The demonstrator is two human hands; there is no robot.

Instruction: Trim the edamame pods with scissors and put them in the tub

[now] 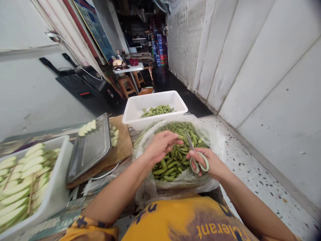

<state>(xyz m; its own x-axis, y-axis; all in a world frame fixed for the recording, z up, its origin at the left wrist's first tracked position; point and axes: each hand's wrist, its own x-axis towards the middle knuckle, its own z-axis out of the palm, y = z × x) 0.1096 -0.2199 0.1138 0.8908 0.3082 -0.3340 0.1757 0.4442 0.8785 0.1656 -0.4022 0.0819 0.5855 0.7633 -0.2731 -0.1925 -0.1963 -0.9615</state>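
Across the front of the mustard-yellow shirt (175,221) with purplish patches, pale letters seem to read "olerant"; the other, dark letters are only partly legible. The writing on the blue wall poster (96,31) and on the stacked blue cardboard boxes (159,45) is too small to read.

Both forearms reach forward and inward over the crinkled clear plastic bag (217,134) in front of the body. The left hand (162,144) is turned with its back upward, thumb and fingers pinched together on a single plump green pod (181,137). The right hand (209,163) has its fingers clamped on the steel scissors with pale green loop handles (206,162), the blades pointing up and forward, close beside the pod. Beneath both hands, the heap of green pods (173,164) fills the bag; beyond it, the white rectangular plastic tub (155,122) holds more pods.
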